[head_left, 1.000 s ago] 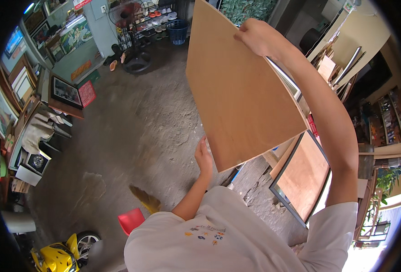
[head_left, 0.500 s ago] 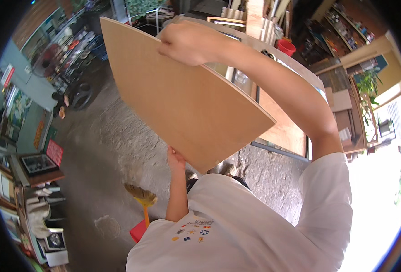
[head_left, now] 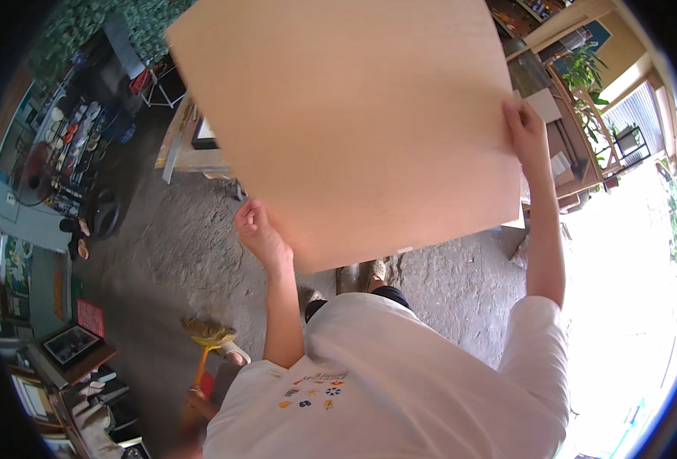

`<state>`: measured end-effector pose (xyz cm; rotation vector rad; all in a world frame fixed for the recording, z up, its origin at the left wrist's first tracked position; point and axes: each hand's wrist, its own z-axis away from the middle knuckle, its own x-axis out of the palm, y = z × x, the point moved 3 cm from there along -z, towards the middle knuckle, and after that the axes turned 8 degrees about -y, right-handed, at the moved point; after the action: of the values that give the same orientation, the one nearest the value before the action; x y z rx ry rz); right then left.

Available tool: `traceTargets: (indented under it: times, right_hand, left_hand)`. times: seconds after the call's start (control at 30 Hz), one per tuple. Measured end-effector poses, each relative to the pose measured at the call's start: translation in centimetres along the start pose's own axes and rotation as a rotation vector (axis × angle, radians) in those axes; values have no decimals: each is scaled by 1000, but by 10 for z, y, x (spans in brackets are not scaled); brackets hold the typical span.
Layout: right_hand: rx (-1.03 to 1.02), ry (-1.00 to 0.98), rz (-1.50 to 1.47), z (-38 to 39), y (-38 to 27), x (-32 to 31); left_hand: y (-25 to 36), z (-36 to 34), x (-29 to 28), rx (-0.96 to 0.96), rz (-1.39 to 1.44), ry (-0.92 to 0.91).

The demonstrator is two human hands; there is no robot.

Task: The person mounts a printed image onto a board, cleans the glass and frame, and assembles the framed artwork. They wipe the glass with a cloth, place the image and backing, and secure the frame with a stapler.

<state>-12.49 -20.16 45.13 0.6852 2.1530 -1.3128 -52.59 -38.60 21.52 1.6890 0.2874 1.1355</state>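
A large thin wooden board [head_left: 361,138], plain light brown, is held up in front of me and fills the upper middle of the view. Near its lower left corner, my left hand [head_left: 263,236] is closed on the left edge. Higher up, on the opposite edge, my right hand [head_left: 528,131] grips the board with the thumb showing on the near face. The board hides most of the worktable [head_left: 201,159] behind it, and its top edge runs out of view.
Below left, another person's hand [head_left: 199,401] is at the handle of a yellow broom [head_left: 210,333], with a sandalled foot [head_left: 233,353] close by. A framed picture [head_left: 72,344] stands on a cabinet at left. Shelving with plants [head_left: 583,73] is at right. Rough concrete floor [head_left: 178,245] lies below.
The board has turned from a slanted position to face me more squarely. My right hand has gone from its far edge to its right edge. Another person's hand and foot have appeared by the broom.
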Motion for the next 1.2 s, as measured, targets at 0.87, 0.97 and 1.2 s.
traceTargets:
  times: [0.87,0.97,1.2]
  right_hand:
    - [747,70,159,137,479,92]
    - [763,36,237,127,498,99]
    - [773,-2,148,103,499,107]
  left_hand:
    - [-282,79,126,-108,-929,-249]
    - [-295,74,133,-162,-923,-249]
    - [-312,60,125,-251,-975,-217]
